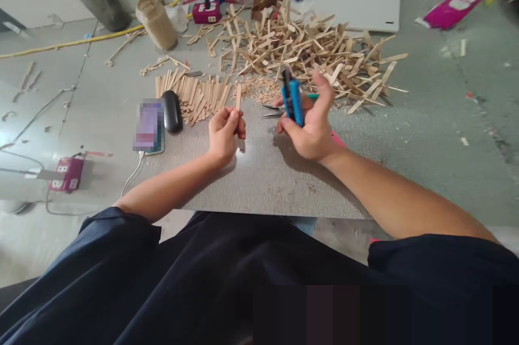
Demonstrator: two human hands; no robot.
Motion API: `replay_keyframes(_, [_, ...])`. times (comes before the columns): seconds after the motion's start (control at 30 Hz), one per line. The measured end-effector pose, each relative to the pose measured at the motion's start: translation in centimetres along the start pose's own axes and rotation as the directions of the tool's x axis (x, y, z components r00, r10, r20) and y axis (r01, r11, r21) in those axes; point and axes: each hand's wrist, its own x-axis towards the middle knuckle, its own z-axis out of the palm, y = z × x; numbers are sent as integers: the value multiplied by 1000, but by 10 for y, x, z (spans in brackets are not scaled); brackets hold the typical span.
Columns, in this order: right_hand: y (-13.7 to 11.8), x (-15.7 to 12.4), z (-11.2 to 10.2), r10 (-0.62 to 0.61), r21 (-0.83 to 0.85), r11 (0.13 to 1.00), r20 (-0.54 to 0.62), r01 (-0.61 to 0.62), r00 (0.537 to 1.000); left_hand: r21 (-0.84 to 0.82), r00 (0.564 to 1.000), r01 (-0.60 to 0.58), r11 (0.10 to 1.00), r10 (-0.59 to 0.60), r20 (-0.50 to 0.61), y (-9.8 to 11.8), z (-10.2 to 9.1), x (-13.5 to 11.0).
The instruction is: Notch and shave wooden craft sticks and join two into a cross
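"What does the left hand (224,131) do?"
"Its fingers pinch one wooden stick (239,96), upright, near the shavings (259,88)."
"And the right hand (311,127)?"
"It grips the blue tool (297,103), with one finger raised, before the stick heap (300,45)."

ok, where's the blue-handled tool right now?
Head view, just right of centre: the blue-handled tool is in the right grip, wood shavings to its left in the picture.

Stick heap (292,48) behind shavings (260,88), stick row (201,97) at their left, case (172,111) right of phone (148,126)
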Motion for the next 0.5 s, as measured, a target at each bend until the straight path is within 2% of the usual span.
replay_keyframes(0.07, [5,-6,9,-43,-89,995,48,47,998,-61,999,11,998,-9,39,-9,-3,-3])
replay_keyframes(0.17, [2,-14,12,-7,-154,987,190,36,982,-83,993,69,994,-60,104,-15,-11,-4])
replay_keyframes(0.23, [-3,-16,8,4,-173,984,208,33,978,-91,991,76,993,-65,116,-16,-13,-4])
replay_keyframes(0.33, [-10,-17,2,-26,-313,946,196,88,980,-116,987,73,991,-56,150,-16,-14,-6])
replay_keyframes(0.5, [-13,-17,-1,-76,-409,900,191,150,979,-98,962,101,990,-72,264,-16,-16,-13])
